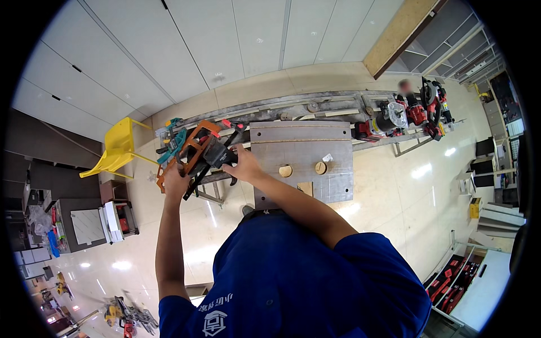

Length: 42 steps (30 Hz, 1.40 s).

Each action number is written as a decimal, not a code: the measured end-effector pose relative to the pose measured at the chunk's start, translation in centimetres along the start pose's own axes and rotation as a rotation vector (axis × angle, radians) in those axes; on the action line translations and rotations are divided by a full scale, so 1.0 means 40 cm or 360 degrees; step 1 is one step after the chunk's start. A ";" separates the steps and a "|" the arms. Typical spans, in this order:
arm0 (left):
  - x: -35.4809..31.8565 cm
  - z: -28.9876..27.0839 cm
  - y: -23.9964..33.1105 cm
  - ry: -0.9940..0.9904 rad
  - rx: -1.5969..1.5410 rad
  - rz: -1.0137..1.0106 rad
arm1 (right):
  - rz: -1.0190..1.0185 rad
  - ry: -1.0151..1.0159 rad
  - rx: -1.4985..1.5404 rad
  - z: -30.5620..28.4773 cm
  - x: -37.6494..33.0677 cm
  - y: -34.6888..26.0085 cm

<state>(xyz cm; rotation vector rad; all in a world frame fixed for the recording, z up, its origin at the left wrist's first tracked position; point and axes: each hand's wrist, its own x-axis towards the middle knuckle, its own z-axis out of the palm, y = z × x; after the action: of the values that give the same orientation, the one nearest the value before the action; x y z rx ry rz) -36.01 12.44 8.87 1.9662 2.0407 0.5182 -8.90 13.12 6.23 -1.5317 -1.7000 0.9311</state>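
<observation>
Two hands meet on a cluster of clamps at the left end of a long workbench. Farthest left stands a yellow chair on the pale floor, well apart from the work. Next comes the left hand, fingers curled shut around the lower end of an orange clamp, which tilts up and away from the person; teal-handled clamps lie just behind it on the bench end. Beside it, the right hand closes on a black clamp, thumb and fingers wrapped about its body, so that the two tools cross between the hands. The clamps sit just beyond the knuckles, at the left edge of a grey board with two round wooden plugs and a square cut-out.

The step in hand looks like sorting or freeing one clamp from the other while both are gripped. The next move would seem to call for a firm hold with one hand and a careful pull or twist with the other, so the bars do not snag. Farther right, red and black power tools rest on the bench.
</observation>
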 end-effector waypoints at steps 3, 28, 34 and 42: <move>0.004 0.012 -0.056 -0.0069 0.0031 0.0001 | 0.0011 -0.0028 0.0090 -0.020 -0.036 -0.006; 0.040 0.038 -0.271 0.0123 -0.0212 0.0055 | -0.0072 -0.0341 0.0045 -0.018 -0.025 0.120; 0.051 0.061 -0.322 0.0033 -0.0180 0.0037 | -0.0040 -0.0447 0.0003 -0.023 -0.014 0.125; 0.053 0.047 -0.305 -0.0010 -0.0171 -0.0152 | -0.0006 -0.0473 0.0058 -0.032 -0.045 0.134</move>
<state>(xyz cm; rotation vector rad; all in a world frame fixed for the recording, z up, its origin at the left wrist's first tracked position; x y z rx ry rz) -46.34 14.45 2.09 1.7979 2.0464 0.5867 -4.85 11.74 2.35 -1.4196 -1.8764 1.2302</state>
